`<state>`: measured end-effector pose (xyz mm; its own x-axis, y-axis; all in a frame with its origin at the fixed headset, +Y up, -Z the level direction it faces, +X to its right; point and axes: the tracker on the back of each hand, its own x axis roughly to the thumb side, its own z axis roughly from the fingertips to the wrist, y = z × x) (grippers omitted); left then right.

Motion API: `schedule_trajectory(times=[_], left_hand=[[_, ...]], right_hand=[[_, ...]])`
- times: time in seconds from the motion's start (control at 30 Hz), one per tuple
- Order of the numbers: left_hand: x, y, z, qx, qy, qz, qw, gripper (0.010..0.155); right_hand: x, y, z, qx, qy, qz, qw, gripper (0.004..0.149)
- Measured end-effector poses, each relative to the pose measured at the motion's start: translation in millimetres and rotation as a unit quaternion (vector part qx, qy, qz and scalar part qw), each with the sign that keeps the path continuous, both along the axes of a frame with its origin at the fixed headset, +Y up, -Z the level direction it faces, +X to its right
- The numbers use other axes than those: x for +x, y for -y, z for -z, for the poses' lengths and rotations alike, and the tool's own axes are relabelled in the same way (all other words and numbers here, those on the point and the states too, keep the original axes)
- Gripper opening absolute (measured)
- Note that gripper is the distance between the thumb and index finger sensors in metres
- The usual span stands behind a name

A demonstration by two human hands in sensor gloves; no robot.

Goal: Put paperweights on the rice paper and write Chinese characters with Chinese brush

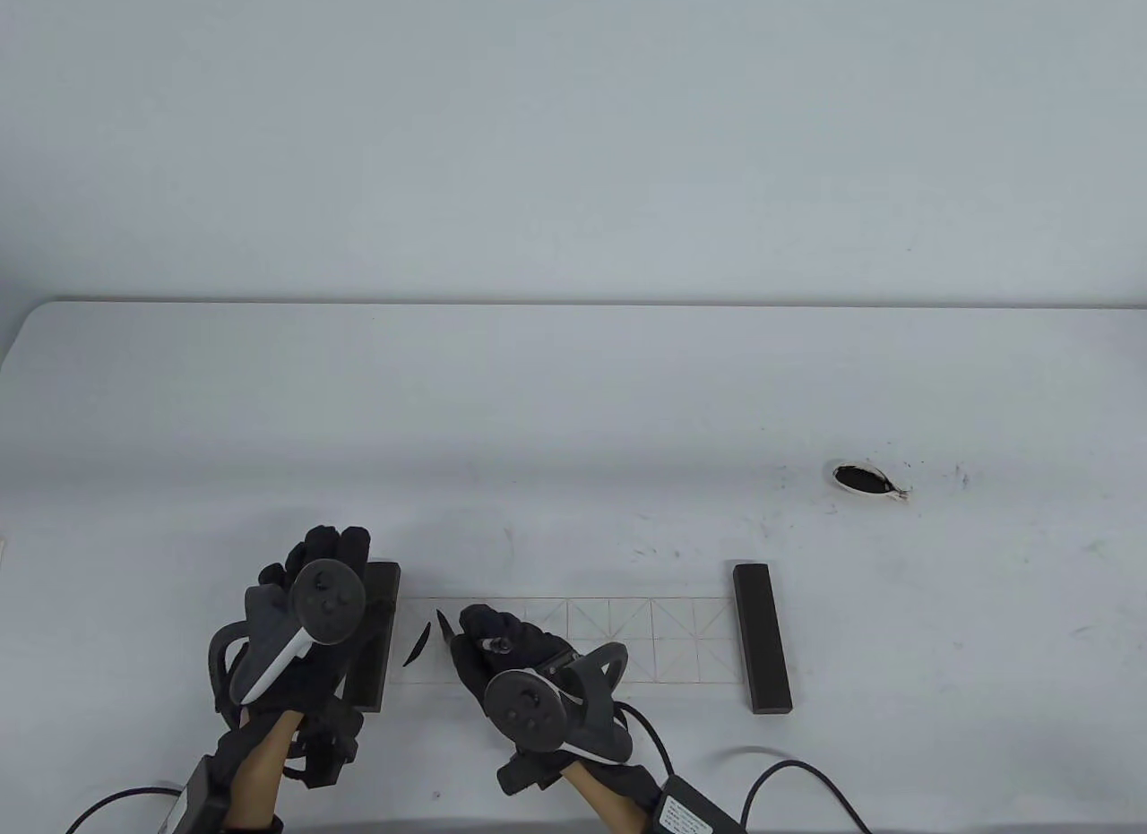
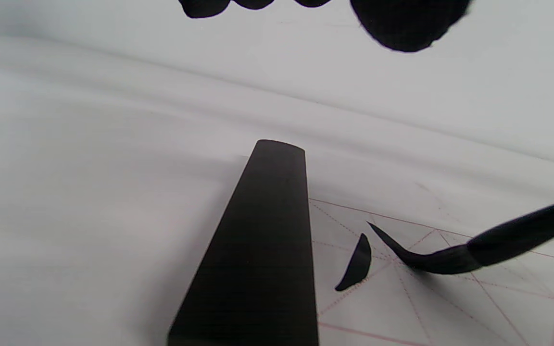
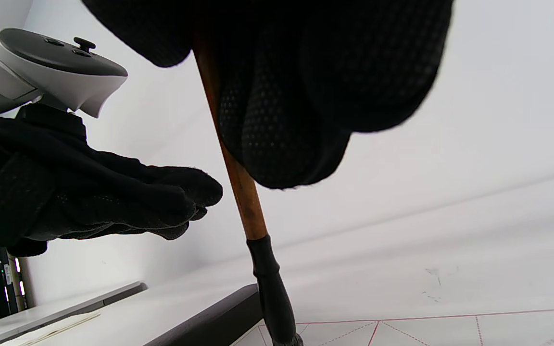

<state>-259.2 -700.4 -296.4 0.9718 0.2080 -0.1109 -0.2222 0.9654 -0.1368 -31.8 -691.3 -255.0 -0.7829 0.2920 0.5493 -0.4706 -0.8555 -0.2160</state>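
While both paperweights are already laid on the rice paper (image 1: 627, 637), one bar (image 1: 378, 637) at its left end and the other (image 1: 762, 637) at its right end, the weighting step is judged to be finished and the writing only begun. A single curved ink stroke (image 2: 355, 263) is seen in the grid square nearest the left paperweight, and a second stroke is being drawn just beside it; the squares toward the right paperweight are unmarked, so most of the characters are judged to remain.

The brush (image 3: 238, 182) is pinched by the curled fingers of the right hand (image 1: 502, 650), held close to upright, with its wet black tip (image 2: 421, 257) bent against the paper. The left hand (image 1: 314, 601) is held above the left paperweight with its fingers loosely extended and nothing gripped; whether the bar is touched cannot be told.

Beyond the right paperweight, farther back on the worktop (image 1: 573, 404), a small ink dish (image 1: 862, 480) is seen, ringed by dark spatters. Cables trail near the front edge behind the hands. Nothing is seen lying on the blank squares, though several are covered by the right hand in the table view.
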Motion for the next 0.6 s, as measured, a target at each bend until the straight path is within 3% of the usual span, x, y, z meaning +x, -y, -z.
schedule_trajectory(times=[0.37,0.6], left_hand=[[-0.4,-0.5,-0.4,-0.002,0.000,0.001,1.000,0.084],[0.2,-0.7,-0.5,-0.001,0.000,0.002,1.000,0.083]], right_hand=[[8.2,-15.2,1.6,-0.016,0.002,-0.002,1.000,0.039],[33.7,-48.7,-1.6,0.017,0.026,0.036,0.999,0.039]])
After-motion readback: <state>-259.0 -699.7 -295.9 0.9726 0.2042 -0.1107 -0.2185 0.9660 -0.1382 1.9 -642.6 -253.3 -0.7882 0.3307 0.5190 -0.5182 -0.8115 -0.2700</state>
